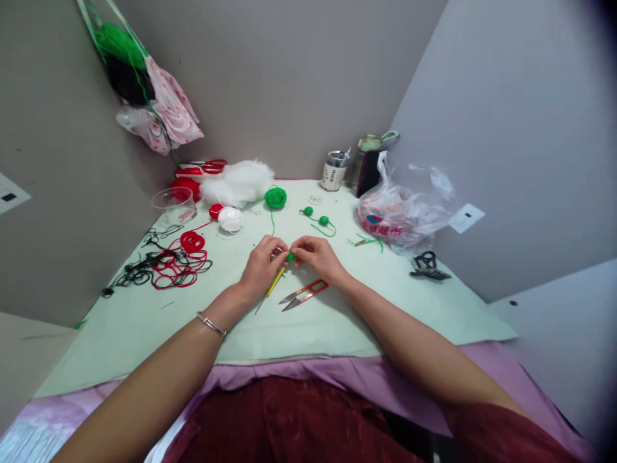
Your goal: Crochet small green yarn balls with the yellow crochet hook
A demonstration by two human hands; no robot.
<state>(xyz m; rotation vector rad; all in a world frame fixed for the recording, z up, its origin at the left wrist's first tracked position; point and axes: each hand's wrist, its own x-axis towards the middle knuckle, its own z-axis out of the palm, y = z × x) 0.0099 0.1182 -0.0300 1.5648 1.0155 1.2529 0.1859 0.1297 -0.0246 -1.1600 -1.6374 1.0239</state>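
My left hand (263,263) and my right hand (315,256) meet over the middle of the pale green mat (144,321). Both pinch a small green crochet piece (290,256) between their fingertips. A yellow-handled crochet hook (274,283) runs down from my left hand and seems held in it. A green strand (272,222) lies between the hands and a green yarn ball (275,197). Red-handled thread snips (303,294) lie on the mat just below my hands.
A tangle of red and black yarn (164,263) lies at left beside a clear cup (173,204). White stuffing (238,181), a white ball (230,218), two small green balls (315,216), a jar (333,170), a plastic bag (400,209) and a black clip (427,265) lie around.
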